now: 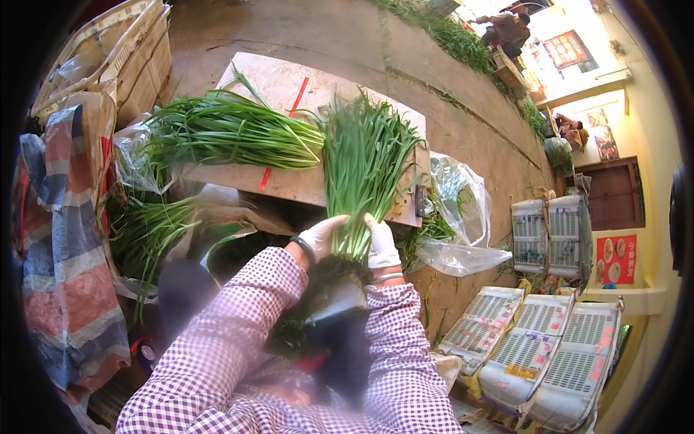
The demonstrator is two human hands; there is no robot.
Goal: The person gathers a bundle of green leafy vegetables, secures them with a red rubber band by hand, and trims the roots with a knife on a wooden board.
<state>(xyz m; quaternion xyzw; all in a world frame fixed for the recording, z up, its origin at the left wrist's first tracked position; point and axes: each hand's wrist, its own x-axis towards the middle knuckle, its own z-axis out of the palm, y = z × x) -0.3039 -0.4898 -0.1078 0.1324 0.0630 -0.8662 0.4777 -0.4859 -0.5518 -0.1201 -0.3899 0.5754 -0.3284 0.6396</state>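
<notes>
A bunch of long green leafy stalks, like garlic chives, lies on the near right part of a low board table, its pale stem ends toward me. Both my hands wear white gloves. My left hand grips the stems from the left side, and my right hand grips them from the right, with the fingers partly hidden by the stalks. To the left, a second bunch of green stalks rests crosswise on the board, cut ends pointing right. A red strip on the board runs beneath it.
Loose stalks hang from a bag at the left, by a striped cloth. A plastic crate stands behind. Right of the table lies a clear plastic bag with greens. Several packed crates line the right. Two people are far off.
</notes>
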